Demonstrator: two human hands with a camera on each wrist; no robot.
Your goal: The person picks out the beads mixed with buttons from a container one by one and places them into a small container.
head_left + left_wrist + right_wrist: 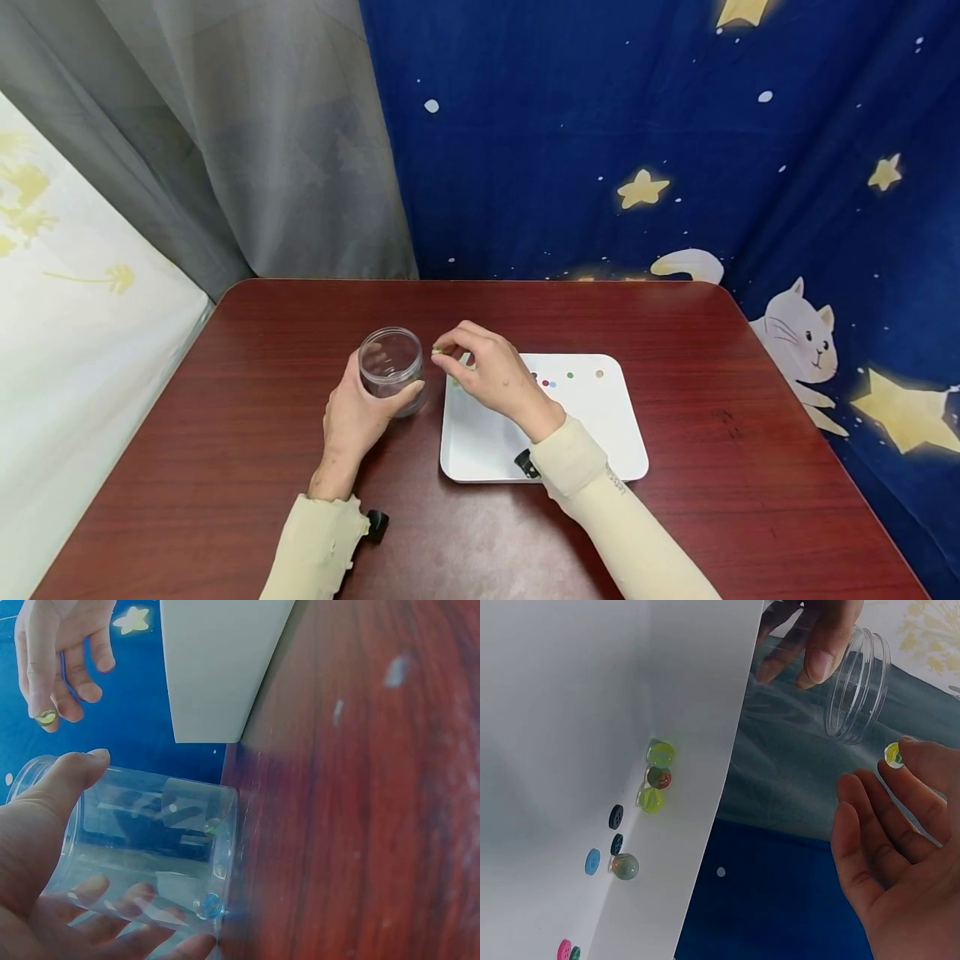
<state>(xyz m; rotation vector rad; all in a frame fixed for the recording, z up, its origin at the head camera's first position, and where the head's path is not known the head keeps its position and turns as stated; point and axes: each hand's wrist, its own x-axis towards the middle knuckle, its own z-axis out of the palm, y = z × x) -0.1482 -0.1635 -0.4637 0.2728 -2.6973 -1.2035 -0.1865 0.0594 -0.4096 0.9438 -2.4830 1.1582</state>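
Observation:
My left hand (356, 418) grips a clear plastic jar (391, 367), which stands upright and open-topped on the table; the thumb lies across its near side. Through its wall in the left wrist view, a blue marble (210, 904) and a greenish one (213, 825) show at the bottom. Thumb and index finger of my right hand (489, 368) pinch a clear marble with yellow-green inside (893, 755). It is held a little to the right of the jar's mouth, over the left edge of a white tray (480, 442). The other right fingers are loosely bent.
Along the tray's far side lie yellow-green marbles (660, 755), a reddish marble (659, 778), a pale marble (625, 866), and several buttons, among them a blue button (592, 862) and a pink button (564, 949). The brown table (712, 467) ends at curtains (540, 167) behind.

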